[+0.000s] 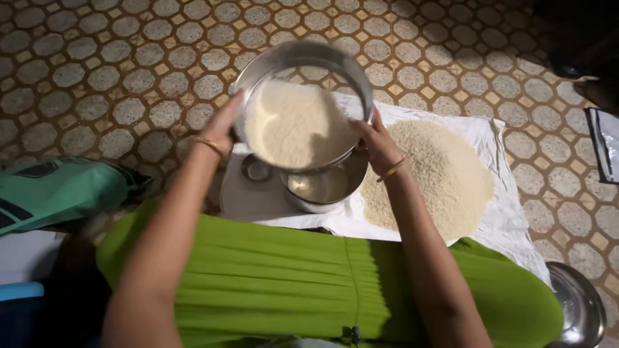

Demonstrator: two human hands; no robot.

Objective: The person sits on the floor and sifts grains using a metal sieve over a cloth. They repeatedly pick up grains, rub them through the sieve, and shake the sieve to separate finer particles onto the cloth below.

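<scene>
- Hands are holding a round steel sieve (302, 106) filled with fine white flour (293, 125), lifted and tilted above the things on the floor.
- The left hand (222, 125) is pressing against the sieve's rim at about 9 o'clock, its grip clamped on the rim, a thin gold bangle (209, 145) sitting at the wrist.
- The right hand (377, 143) is clasping the rim at about 4 o'clock, its grip closed on the sieve as well, with a gold and red bangle (392, 169) on that wrist.
- A steel bowl (325, 187) is sitting just below the sieve at its 6 o'clock side, partly hidden by it.
- A small steel cup (256, 169) is lying at the bowl's 9 o'clock, just beside it.
- A white cloth (509, 212) is lying spread on the patterned tile floor (116, 71), carrying the bowl and cup.
- A heap of pale grain (438, 174) is resting on the cloth at the sieve's 3 to 4 o'clock.
- A green garment (290, 277) is covering the person's lap at the bottom of the view.
- A green bag (58, 193) is lying at the far 9 o'clock.
- A steel plate (580, 306) is showing at the lower right corner.
</scene>
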